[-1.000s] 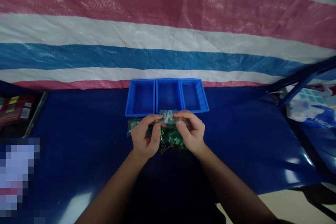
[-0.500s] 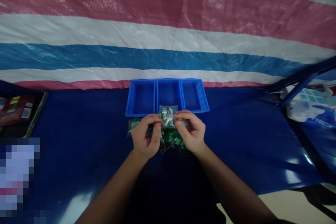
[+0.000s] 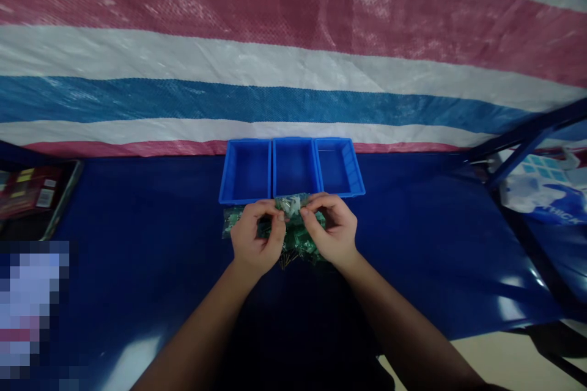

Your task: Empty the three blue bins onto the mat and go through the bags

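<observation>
My left hand (image 3: 255, 239) and my right hand (image 3: 331, 231) pinch a small clear plastic bag (image 3: 290, 203) of pale parts between their fingertips. I hold it just in front of the middle one of three blue bins (image 3: 293, 190). Under my hands lies a pile of clear bags with green parts (image 3: 298, 239); one more such bag (image 3: 230, 220) sticks out to the left. The three bins stand side by side and look empty inside.
The table has a dark blue cover (image 3: 137, 226). A striped red, white and blue tarp (image 3: 275, 55) hangs behind it. A dark tray with red packets (image 3: 32, 195) sits at the left edge. A blue metal frame (image 3: 527, 140) and a white bag stand at the right.
The small bag stood higher over the middle bin's front edge half a second ago; now it is lower and bunched between my fingertips, which have drawn closer together.
</observation>
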{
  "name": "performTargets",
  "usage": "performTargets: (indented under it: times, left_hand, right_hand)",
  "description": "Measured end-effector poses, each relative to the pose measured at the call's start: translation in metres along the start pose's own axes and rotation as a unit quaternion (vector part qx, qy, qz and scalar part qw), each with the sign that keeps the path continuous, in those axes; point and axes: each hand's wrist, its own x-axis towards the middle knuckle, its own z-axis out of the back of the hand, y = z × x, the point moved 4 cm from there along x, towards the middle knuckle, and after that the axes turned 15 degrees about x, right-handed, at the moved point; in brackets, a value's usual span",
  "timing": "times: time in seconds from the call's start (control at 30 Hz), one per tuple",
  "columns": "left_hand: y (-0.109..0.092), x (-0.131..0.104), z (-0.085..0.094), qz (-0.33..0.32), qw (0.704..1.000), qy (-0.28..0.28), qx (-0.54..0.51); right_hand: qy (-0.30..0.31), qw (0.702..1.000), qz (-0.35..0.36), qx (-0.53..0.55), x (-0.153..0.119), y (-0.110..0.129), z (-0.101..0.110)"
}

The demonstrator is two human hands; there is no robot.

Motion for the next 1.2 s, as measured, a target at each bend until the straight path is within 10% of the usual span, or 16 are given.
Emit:
performTargets:
  times: [0.63, 0.93, 1.2]
  left_hand:
    - [0.002, -0.001, -0.004, 0.019, 0.991, 0.045, -0.126]
    - [-0.009, 0.002, -0.004, -0.048, 0.995, 0.075, 0.036]
    - [-0.014, 0.007, 0.000, -0.054, 0.990, 0.040, 0.123]
  right_hand:
    - [-0.042, 0.998, 0.018, 0.053, 0.001, 0.006, -0.001]
    - [-0.040, 0.999, -0.019, -0.022, -0.004, -0.002, 0.001]
    - [0.199, 0.929, -0.026, -0.312, 0.006, 0.024, -0.010]
